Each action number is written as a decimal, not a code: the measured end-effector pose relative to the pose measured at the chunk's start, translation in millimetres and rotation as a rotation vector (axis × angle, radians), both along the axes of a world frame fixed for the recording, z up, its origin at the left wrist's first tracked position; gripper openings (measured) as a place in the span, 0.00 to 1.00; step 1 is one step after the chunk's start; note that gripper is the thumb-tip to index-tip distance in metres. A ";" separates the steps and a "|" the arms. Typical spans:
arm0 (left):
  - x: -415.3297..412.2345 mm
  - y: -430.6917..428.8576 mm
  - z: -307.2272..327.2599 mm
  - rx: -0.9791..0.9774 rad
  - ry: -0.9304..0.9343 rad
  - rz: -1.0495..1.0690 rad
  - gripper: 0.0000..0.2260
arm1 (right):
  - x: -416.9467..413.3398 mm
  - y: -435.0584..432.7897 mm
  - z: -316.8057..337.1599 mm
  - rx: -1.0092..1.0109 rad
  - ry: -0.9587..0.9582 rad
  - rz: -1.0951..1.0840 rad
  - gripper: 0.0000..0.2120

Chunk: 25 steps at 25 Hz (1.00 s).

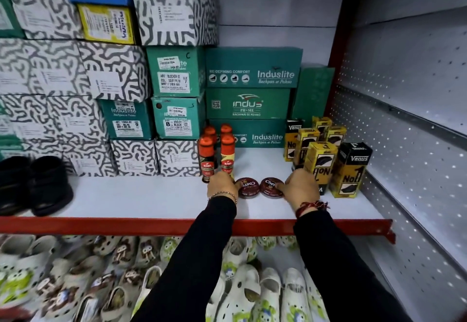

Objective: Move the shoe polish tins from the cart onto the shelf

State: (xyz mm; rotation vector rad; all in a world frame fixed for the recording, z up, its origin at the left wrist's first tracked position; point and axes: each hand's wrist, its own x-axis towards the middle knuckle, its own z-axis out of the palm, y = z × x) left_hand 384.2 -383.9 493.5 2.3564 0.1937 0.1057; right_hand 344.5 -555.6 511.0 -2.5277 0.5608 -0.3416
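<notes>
Two round dark red polish tins lie flat side by side on the white shelf [151, 200]. My left hand [222, 184] grips the left tin [249, 187] by its left edge. My right hand [299, 185] grips the right tin [270, 186] by its right edge. Both tins touch the shelf surface and sit close together, nearly touching. The fingers of each hand cover the tins' outer edges. The cart is out of view.
Red-capped polish bottles [207, 155] stand just behind my left hand. Yellow and black polish boxes [321, 162] stand behind and right of my right hand. Stacked shoe boxes [177, 119] fill the back. Black shoes [35, 182] sit far left. Clogs [240, 294] fill the lower shelf.
</notes>
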 end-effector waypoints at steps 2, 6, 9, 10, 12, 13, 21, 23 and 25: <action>-6.3 1.4 2.3 0.038 -0.052 0.018 0.15 | -5.6 8.4 4.1 -0.042 -0.106 -0.001 0.20; -33.8 16.2 15.1 0.156 -0.317 0.073 0.17 | -11.1 30.9 5.3 -0.109 -0.302 0.195 0.23; -54.2 41.4 20.4 0.365 -0.508 0.105 0.20 | -13.2 57.4 5.6 -0.259 -0.386 0.394 0.29; -61.2 54.4 21.0 0.427 -0.527 0.114 0.21 | -14.5 70.0 6.2 -0.306 -0.420 0.451 0.30; -73.9 79.4 20.2 0.498 -0.542 0.110 0.24 | -18.2 95.0 7.3 -0.334 -0.479 0.535 0.31; -82.0 93.3 18.1 0.522 -0.539 0.114 0.25 | -21.3 109.8 7.6 -0.326 -0.500 0.585 0.31; -177.8 206.9 -30.2 0.604 -0.374 0.410 0.29 | -67.8 242.6 -29.5 -0.290 -0.482 0.982 0.32; -209.0 235.8 -49.4 0.586 -0.317 0.493 0.28 | -85.7 278.1 -48.3 -0.278 -0.447 1.085 0.32; -238.1 260.9 -68.5 0.584 -0.245 0.559 0.29 | -102.7 309.2 -68.1 -0.263 -0.402 1.180 0.32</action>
